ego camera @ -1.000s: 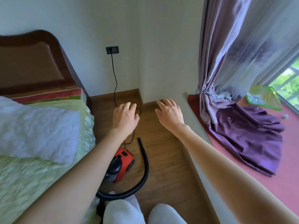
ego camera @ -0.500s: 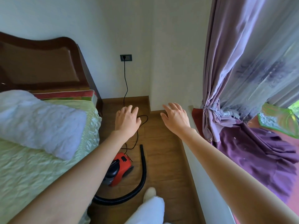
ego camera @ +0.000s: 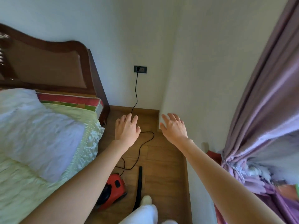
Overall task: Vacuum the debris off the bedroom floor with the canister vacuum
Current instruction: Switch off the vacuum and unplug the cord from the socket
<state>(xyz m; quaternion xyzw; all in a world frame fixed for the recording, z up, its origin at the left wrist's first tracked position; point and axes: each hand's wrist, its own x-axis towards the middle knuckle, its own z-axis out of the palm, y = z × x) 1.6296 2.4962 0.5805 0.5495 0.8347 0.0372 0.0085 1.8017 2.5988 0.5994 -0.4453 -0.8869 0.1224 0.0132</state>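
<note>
Head view, looking down a strip of wood floor [ego camera: 163, 160] between bed [ego camera: 48, 159] and white wall [ego camera: 202, 78]. Both arms stretched forward, backs of hands up. Left hand [ego camera: 127, 128] over the floor near the bed corner, fingers straight and close together, holding nothing. Right hand [ego camera: 174, 126] beside the wall corner, fingers spread a little and relaxed, also holding nothing; cannot tell whether the fingertips touch the wall. Red vacuum [ego camera: 113, 189] on the floor low in frame, just beside the bed, its left side hidden behind the left forearm. Black hose [ego camera: 139, 183] just right of it, lying along the floor, its lower end hidden behind a white trouser leg [ego camera: 142, 214] and a pale foot [ego camera: 146, 199]. Black cord [ego camera: 136, 88] down from a dark wall socket [ego camera: 140, 69], passing behind the left hand, looping over the floor and back toward the vacuum. No debris distinguishable on the floor at this sharpness. White pillow [ego camera: 37, 131] on the green bedcover, brown headboard [ego camera: 45, 65] behind, cut off at the left edge. Purple curtain [ego camera: 265, 110] at right, blurred and bunched low down; something green and orange at the right edge too smeared to identify.
</note>
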